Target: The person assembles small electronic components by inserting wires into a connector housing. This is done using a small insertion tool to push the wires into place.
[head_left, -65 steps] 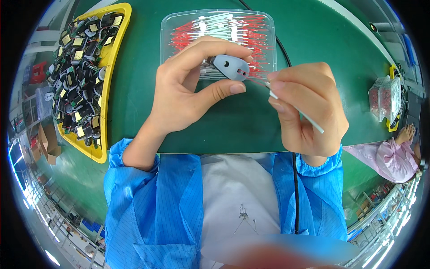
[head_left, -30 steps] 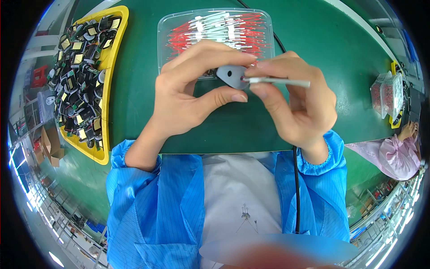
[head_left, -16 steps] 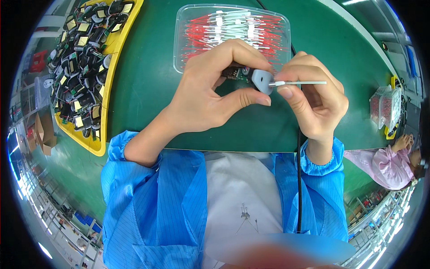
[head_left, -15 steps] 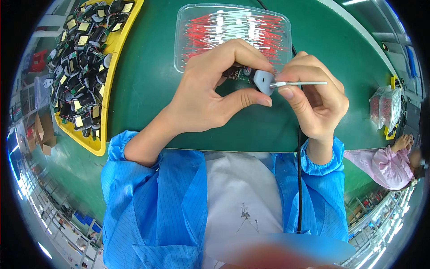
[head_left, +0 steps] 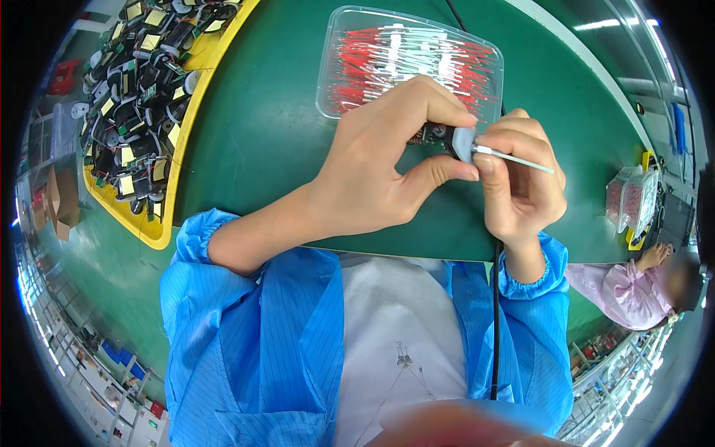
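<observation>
A carton [head_left: 61,205] stands at far left, beside a yellow tray [head_left: 153,234] heaped with black parts [head_left: 134,123]. The green table [head_left: 261,134] stretches right to a clear tub [head_left: 326,78] of red-and-white wires [head_left: 417,59]. Before it, the left hand [head_left: 380,164] grips a grey-ended device [head_left: 462,144] between thumb and fingers; the right hand [head_left: 525,182], thumb and forefinger closed, pinches a white lead [head_left: 530,162] at that end. Further right: clear boxes [head_left: 633,197], a person in pink [head_left: 625,299].

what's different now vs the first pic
The right hand has moved in toward the left hand, bringing the white lead to the grey end cap, which has turned to face right. Nothing was let go: the left hand still holds the capped device, the right the lead.
</observation>
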The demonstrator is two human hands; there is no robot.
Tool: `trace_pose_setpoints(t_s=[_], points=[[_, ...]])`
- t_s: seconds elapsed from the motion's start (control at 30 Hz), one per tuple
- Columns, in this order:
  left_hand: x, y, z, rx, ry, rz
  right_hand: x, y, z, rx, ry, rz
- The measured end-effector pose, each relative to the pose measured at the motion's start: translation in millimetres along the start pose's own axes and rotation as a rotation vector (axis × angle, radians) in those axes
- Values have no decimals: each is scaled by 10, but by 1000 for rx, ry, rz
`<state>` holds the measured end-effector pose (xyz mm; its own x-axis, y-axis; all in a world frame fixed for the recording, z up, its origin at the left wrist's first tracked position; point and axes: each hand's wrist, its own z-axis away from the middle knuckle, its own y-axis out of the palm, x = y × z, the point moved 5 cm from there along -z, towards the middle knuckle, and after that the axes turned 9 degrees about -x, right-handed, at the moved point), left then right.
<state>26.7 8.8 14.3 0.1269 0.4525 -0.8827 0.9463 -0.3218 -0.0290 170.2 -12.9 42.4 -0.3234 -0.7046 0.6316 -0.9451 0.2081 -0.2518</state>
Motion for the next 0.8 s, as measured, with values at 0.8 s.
trace_pose_setpoints(t_s=[0.8], points=[[-153, -84, -101, -160, 79, -101, -141, 7, -345, 204, 180, -34]])
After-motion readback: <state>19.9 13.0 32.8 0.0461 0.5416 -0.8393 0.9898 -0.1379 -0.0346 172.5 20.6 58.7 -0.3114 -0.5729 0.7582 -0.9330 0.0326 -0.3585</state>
